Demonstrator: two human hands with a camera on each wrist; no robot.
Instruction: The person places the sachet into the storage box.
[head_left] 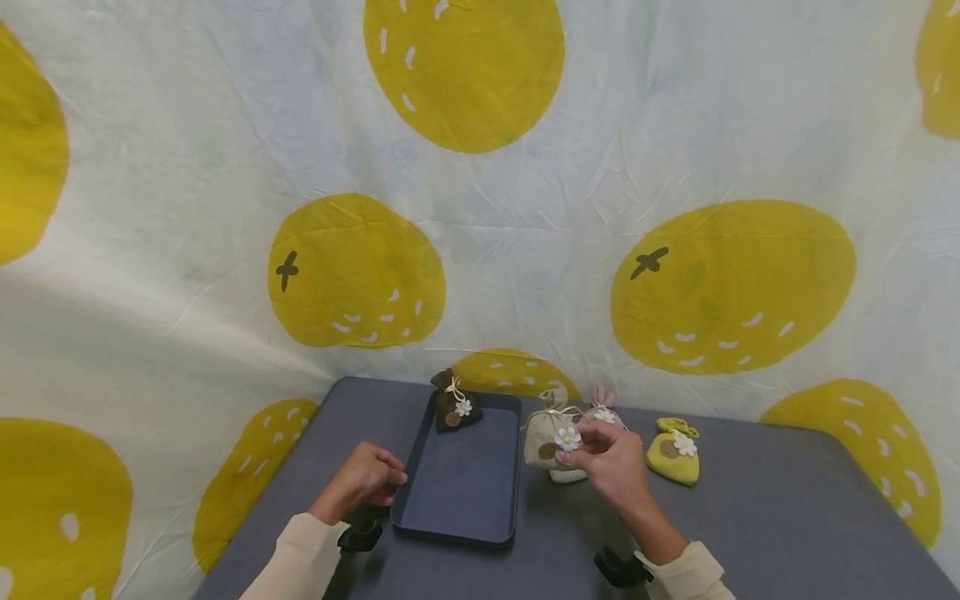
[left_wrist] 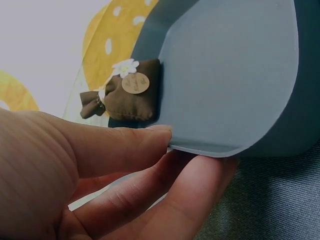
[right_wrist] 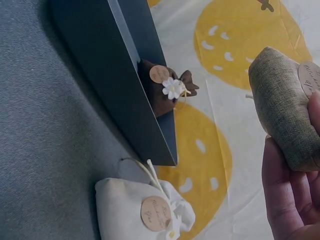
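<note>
My right hand (head_left: 617, 463) grips a beige drawstring pouch (head_left: 542, 427) with a white flower and a round brown label, lifted above the table. In the right wrist view, the fingers (right_wrist: 281, 192) curl round the pouch's lower part. My left hand (head_left: 365, 475) pinches the near left rim of a dark grey tray (head_left: 457, 533), thumb inside and fingers outside. Inside the tray's far left corner sits a brown pouch (head_left: 447, 410) with a flower and label. A white pouch (right_wrist: 127, 207) lies on the table beside the tray, mostly hidden in the head view.
A pink pouch (head_left: 602, 398) stands behind the right hand, partly covered by it. To the right lies a yellow pouch (head_left: 673, 458) with a white flower. The grey table (head_left: 780, 508) backs onto a white cloth (head_left: 525, 275) printed with large yellow fruit.
</note>
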